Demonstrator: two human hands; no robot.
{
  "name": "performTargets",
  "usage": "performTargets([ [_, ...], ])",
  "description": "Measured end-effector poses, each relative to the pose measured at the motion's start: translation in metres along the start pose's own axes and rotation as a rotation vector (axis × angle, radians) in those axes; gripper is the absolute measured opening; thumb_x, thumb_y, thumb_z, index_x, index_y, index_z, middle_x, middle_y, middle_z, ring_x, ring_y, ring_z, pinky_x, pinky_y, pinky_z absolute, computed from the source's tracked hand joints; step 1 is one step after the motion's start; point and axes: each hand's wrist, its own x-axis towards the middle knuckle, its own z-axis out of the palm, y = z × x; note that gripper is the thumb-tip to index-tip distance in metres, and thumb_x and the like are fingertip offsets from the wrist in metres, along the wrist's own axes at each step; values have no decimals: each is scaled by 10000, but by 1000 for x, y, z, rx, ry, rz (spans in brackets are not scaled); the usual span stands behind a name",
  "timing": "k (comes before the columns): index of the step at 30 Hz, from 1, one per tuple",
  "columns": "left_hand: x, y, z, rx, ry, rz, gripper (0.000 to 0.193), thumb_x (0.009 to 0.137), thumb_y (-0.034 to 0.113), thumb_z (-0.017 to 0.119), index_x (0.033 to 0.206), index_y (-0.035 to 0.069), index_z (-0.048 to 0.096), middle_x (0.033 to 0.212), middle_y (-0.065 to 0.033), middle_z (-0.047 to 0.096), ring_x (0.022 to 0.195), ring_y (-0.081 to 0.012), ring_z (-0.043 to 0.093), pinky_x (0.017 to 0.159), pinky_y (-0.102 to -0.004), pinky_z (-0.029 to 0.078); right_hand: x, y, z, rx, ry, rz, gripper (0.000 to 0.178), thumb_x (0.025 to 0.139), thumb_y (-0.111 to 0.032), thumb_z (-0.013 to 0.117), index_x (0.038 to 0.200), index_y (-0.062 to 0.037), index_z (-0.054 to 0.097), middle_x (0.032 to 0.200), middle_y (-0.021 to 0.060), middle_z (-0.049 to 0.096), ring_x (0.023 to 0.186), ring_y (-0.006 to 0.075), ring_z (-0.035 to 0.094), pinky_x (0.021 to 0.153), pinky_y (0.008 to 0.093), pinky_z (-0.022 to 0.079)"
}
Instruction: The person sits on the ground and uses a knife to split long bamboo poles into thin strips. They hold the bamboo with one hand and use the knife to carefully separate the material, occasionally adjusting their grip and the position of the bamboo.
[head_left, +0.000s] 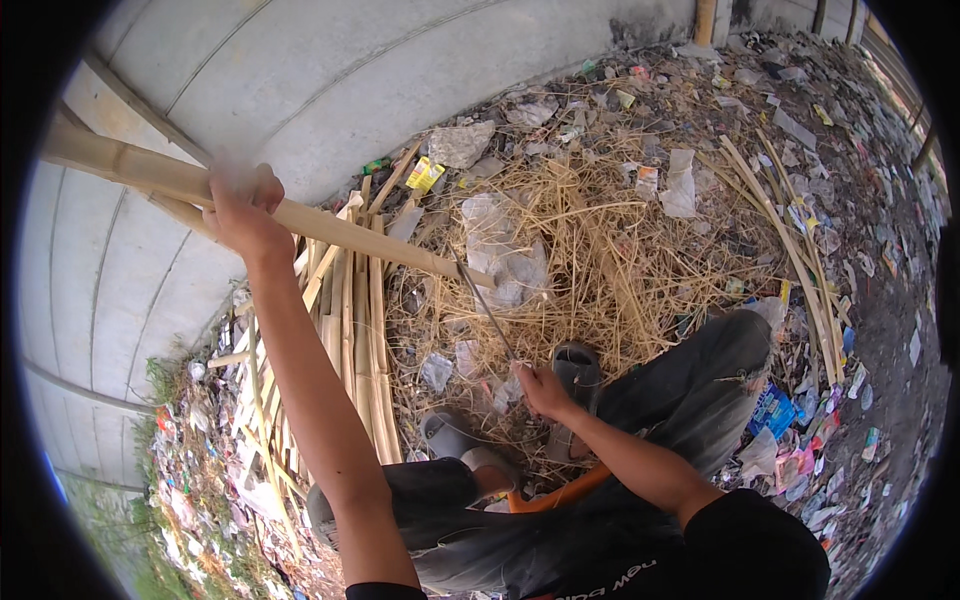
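My left hand [243, 215] is raised, its fingers wrapped round a long pale bamboo pole [370, 240]. The pole slants from the upper left down to the middle of the view. In my right hand [545, 392], low near my knees, is a long, thin-bladed knife [485, 308], seen nearly edge-on. Its blade points up and away, and the tip lies at the pole's lower end; whether they touch I cannot tell. Beneath that end sits a whitish lump [510, 250] among dry bamboo shavings [620, 240]. My right fingers hide the knife's handle.
Split bamboo strips [352, 320] are heaped at my left, and more long strips [790, 240] lie at the right. A grey panel wall [350, 75] stands behind. Plastic litter [775, 410] covers the ground. An orange seat edge [560, 492] shows under my legs. A rock [461, 145] lies near the wall.
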Motion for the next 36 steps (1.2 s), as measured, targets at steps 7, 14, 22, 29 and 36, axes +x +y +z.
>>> performTargets([
  [7,-3,8,-5,20,14,6,342,968,235,621,767,137,362,597,35,254,499,-94,256,476,-279,209,2,-10,-6,181,83,248,701,1008,-593,482,568,-47,480,485,88,470,396,199,489,419,382,416],
  [14,7,5,-34,-79,-66,-23,330,986,241,604,773,130,378,604,33,246,505,-96,256,476,-278,222,2,-6,-4,162,104,344,659,995,-630,489,631,-82,460,548,59,459,430,173,456,453,394,414],
  [22,9,5,-62,-290,-350,-105,313,1012,272,543,775,154,378,631,50,278,528,-84,263,504,-263,234,-23,-61,7,152,2,140,583,994,-542,575,648,-90,452,537,36,484,425,142,509,423,334,443],
  [29,2,14,-55,-455,-720,-236,377,1020,427,520,792,154,396,646,55,310,540,-86,271,545,-272,272,-58,-194,4,-204,49,-441,440,1002,-434,626,865,-22,557,577,25,531,407,99,513,400,281,422],
  [36,5,11,-62,-559,-911,-317,443,1001,479,547,728,171,385,595,62,317,505,-95,269,520,-277,245,-127,-275,5,373,10,-660,498,1047,-478,488,1039,19,521,590,9,500,421,97,506,421,275,437],
])
